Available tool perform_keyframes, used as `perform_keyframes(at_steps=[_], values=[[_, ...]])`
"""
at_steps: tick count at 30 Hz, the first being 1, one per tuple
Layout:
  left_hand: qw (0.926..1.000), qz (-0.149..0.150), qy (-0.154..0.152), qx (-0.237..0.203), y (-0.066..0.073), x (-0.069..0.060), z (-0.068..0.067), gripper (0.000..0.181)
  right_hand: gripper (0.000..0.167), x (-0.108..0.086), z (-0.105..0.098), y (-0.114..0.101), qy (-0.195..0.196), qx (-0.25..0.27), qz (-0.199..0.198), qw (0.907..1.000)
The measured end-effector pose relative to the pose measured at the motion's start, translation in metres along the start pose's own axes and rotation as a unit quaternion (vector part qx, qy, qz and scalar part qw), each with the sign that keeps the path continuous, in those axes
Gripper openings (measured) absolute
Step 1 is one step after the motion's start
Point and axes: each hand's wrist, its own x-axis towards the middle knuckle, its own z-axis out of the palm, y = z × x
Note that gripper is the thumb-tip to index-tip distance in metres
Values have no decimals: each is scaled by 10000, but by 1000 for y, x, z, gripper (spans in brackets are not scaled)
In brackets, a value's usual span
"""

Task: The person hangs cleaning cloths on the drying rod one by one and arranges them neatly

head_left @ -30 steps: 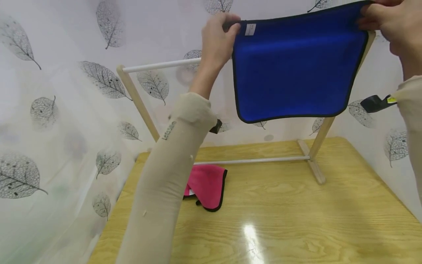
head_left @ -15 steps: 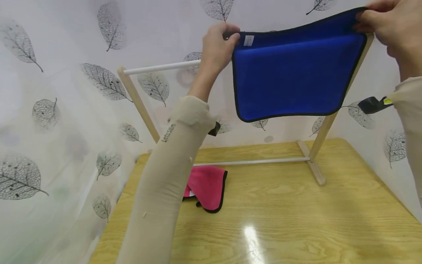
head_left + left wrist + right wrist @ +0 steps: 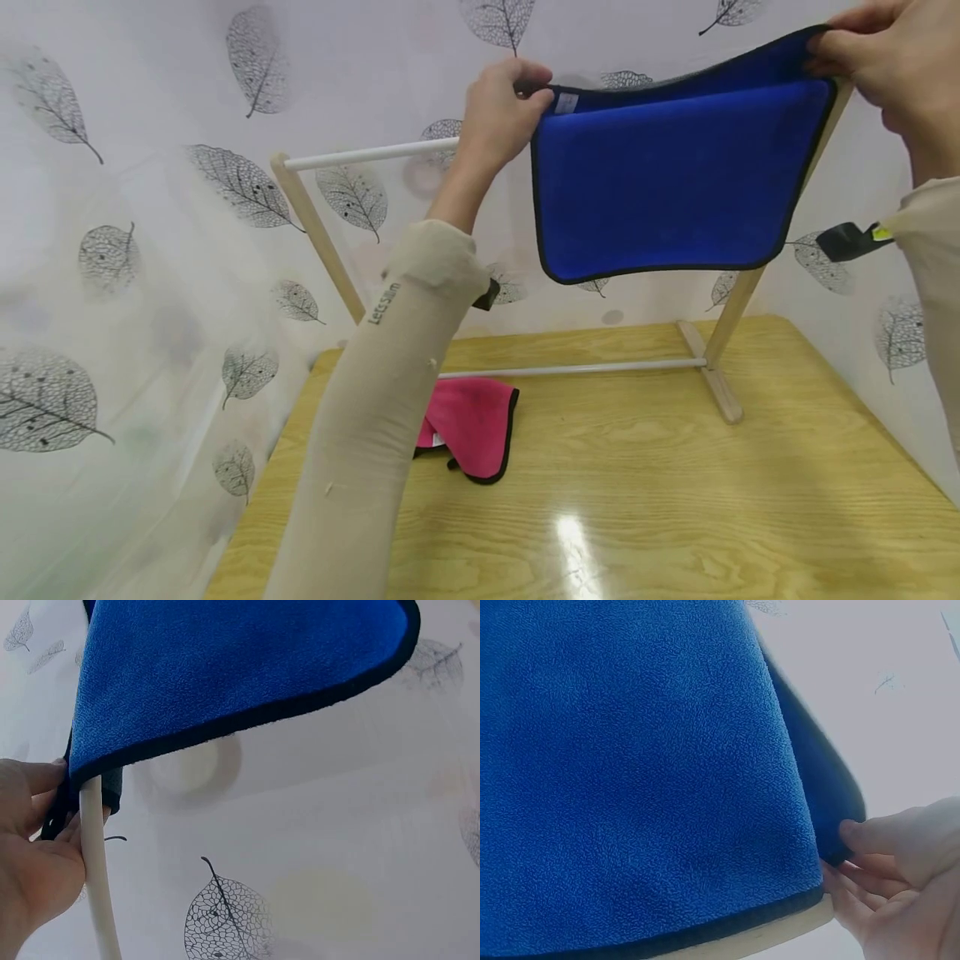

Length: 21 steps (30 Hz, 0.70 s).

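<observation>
A blue cloth [image 3: 667, 183] with black edging is draped over the top bar of a wooden rack, its front part hanging toward the camera. My left hand [image 3: 498, 117] pinches its upper left corner, beside a small white label. The upper right corner is pinched by my right hand [image 3: 900, 71], near the top of the rack's right post [image 3: 738, 308]. In the left wrist view, the left hand [image 3: 37, 855] is against the white bar [image 3: 96, 870] where the cloth [image 3: 225, 667] folds over. The right wrist view shows the right hand [image 3: 900, 877] holding the rear flap behind the fold.
A pink cloth [image 3: 480, 425] with black edging lies partly folded on the wooden table [image 3: 637, 500], partly behind the left sleeve. The rack's lower white bar [image 3: 577, 367] runs near the table's back. Behind it hangs a pale leaf-patterned sheet [image 3: 172, 250].
Both hands have lowered the cloth's far upper edge, which now dips toward the bar. The fold along the bar shows more clearly, and both corners are still pinched.
</observation>
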Motion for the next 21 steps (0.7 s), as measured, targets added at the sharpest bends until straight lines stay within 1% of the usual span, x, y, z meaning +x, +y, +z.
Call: perform_keyframes(at_steps=[3, 6, 9, 10, 12, 13, 15, 17, 19, 21], values=[[9995, 91, -253, 138, 0, -1, 0, 36, 12, -2, 1, 1, -13, 94, -43, 9999], [9983, 105, -470, 329, 0, -2, 1, 40, 17, -3, 2, 3, -37, 177, -128, 9998], [9974, 129, -583, 396, 1, -2, 2, 38, 26, -2, 0, 6, -104, -133, -186, 9997], [9972, 159, -603, 423, 1, -3, 2, 36, 28, -2, -1, 7, -148, -306, -215, 9992], [9968, 205, -638, 425, 1, -4, 2, 31, 31, -2, -3, 10, -263, -618, -383, 9970], [9967, 227, -650, 437, 0, -4, 2, 29, 30, -1, -4, 11, -332, -711, -539, 9955], [9962, 257, -674, 483, 1, -5, 2, 26, 21, 1, -6, 15, -492, -810, -865, 9917], [9958, 248, -694, 548, 1, -5, 2, 26, 21, 2, -7, 18, -655, -989, -1177, 9859], [9955, 243, -721, 571, 1, -6, 3, 26, 22, 2, -7, 20, -842, -1269, -1368, 9788], [9950, 273, -765, 588, 1, -6, 3, 27, 21, 1, -6, 21, -1014, -1637, -1473, 9702]])
